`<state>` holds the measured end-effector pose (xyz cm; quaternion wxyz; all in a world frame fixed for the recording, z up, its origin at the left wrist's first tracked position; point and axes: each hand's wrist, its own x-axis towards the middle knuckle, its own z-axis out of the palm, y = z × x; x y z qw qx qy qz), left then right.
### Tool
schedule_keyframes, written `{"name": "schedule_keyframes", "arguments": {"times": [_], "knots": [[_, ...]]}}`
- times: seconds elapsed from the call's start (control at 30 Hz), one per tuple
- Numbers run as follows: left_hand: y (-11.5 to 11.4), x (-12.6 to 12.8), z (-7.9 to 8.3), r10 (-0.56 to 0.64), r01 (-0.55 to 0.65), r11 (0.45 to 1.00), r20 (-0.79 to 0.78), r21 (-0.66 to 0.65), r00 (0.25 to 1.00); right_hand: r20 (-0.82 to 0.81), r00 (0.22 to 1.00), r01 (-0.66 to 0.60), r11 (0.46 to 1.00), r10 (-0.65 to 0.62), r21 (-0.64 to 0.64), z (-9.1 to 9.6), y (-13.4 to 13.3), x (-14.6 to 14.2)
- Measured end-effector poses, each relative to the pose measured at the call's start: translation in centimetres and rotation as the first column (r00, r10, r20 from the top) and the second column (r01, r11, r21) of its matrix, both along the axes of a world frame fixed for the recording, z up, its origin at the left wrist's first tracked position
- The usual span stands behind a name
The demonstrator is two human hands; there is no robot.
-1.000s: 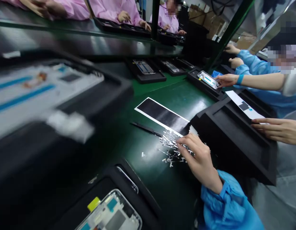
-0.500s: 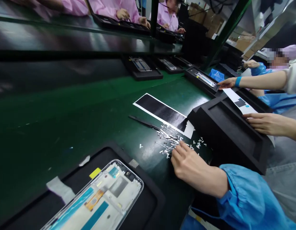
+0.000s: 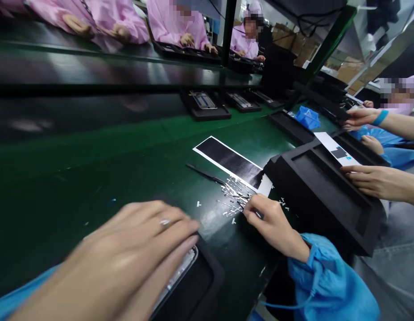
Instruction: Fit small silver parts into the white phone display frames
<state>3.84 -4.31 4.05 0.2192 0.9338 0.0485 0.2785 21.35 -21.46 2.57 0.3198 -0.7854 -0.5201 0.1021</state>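
Observation:
My left hand [image 3: 126, 258], blurred, lies with fingers stretched out flat over a silver phone frame [image 3: 180, 273] that sits in a black tray [image 3: 203, 281] at the near edge of the green belt. My right hand [image 3: 274, 223], in a blue sleeve, is at the near side of a pile of small silver metal pieces [image 3: 232, 194]. Its thumb and fingers are pinched together; what they hold is too small to make out.
A black strip on white backing [image 3: 230, 161] and a thin black tool [image 3: 205, 173] lie beyond the pile. A big black foam tray [image 3: 320, 196] stands at right with a co-worker's hand [image 3: 374, 180] on it. More trays [image 3: 205, 104] and people in pink line the far side.
My left hand has come into view and settled over the phone frame. The right hand has closed into a pinch at the pile. The co-worker's far hand has pulled back from the belt tray.

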Motion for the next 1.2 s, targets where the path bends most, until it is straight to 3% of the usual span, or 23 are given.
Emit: {"name": "schedule_keyframes", "arguments": {"times": [0.1,0.17,0.27,0.4,0.57,0.7,0.83,1.0,1.1,1.2], "knots": [[-2.6,4.3,1.6,-0.035,0.031,0.977,0.017,0.213,0.999,-0.313,0.949,0.059,0.995,-0.030,0.085,0.6,-0.3,-0.3],[-3.9,6.2,1.6,-0.015,0.012,0.972,0.010,0.233,1.000,-0.478,0.878,0.105,0.986,-0.029,0.132,0.7,-0.3,-0.5],[-4.9,7.1,0.7,-0.071,0.047,0.956,0.075,0.290,0.995,-0.655,0.755,0.149,0.973,0.003,0.177,0.6,-0.3,-0.6],[-5.0,7.0,-0.1,-0.203,0.112,0.904,0.183,0.413,0.962,-0.772,0.632,0.132,0.972,0.070,0.196,0.5,-0.2,-0.6],[-4.7,7.5,-0.1,-0.328,0.207,0.855,0.185,0.476,0.926,-0.818,0.565,0.097,0.977,0.103,0.190,0.2,-0.2,-0.5],[-4.3,7.5,0.2,-0.349,0.242,0.838,0.138,0.489,0.927,-0.813,0.575,0.114,0.977,0.085,0.183,0.2,-0.2,-0.6],[-4.0,6.9,0.1,-0.239,0.203,0.880,0.031,0.428,0.970,-0.738,0.674,0.180,0.965,0.019,0.190,0.7,-0.4,-1.2],[-4.0,6.3,-0.4,-0.147,0.163,0.955,-0.079,0.249,0.986,-0.604,0.797,0.200,0.953,-0.021,0.229,1.0,-0.5,-1.9],[-4.0,6.2,0.1,-0.135,0.157,0.977,-0.155,0.141,0.979,-0.599,0.801,0.207,0.950,-0.027,0.233,0.8,-0.3,-2.0],[-4.1,6.3,1.2,-0.169,0.149,0.984,-0.260,-0.095,0.951,-0.633,0.774,0.197,0.954,-0.009,0.227,0.8,-0.1,-2.0]]}}
